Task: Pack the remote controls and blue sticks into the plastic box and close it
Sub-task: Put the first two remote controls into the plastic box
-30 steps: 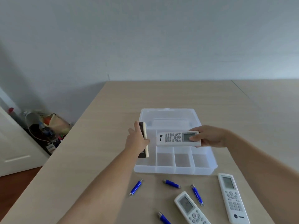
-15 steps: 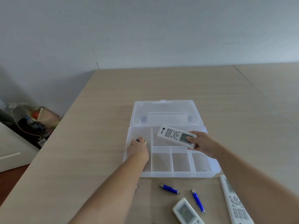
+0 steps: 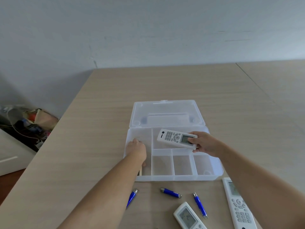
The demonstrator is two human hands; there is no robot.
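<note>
Box: clear plastic box [image 3: 212, 176] on the wooden table [image 3: 99, 113], lid [image 3: 166, 113] laid open on the far side.
Right hand: right hand [image 3: 206, 143] grasping a white remote control [image 3: 173, 138] over the large far compartment.
Left hand: left hand [image 3: 136, 150] down in the left compartment, over a dark object [image 3: 139, 172]; finger state cannot be told.
Near table: three blue sticks [image 3: 170, 192], [image 3: 200, 205], [image 3: 132, 196]; two white remotes [image 3: 188, 217], [image 3: 237, 205].

Left hand [image 3: 136, 150] covers most of whatever lies under it in box's [image 3: 217, 169] left compartment; only a dark/tan end shows, so grip unclear. Left forearm hides half of leftmost blue stick [image 3: 132, 196]. Two remotes [image 3: 189, 217] [image 3: 238, 205] cut off at bottom edge. Clutter [image 3: 31, 123] at mid-left too blurred to ID.
</note>
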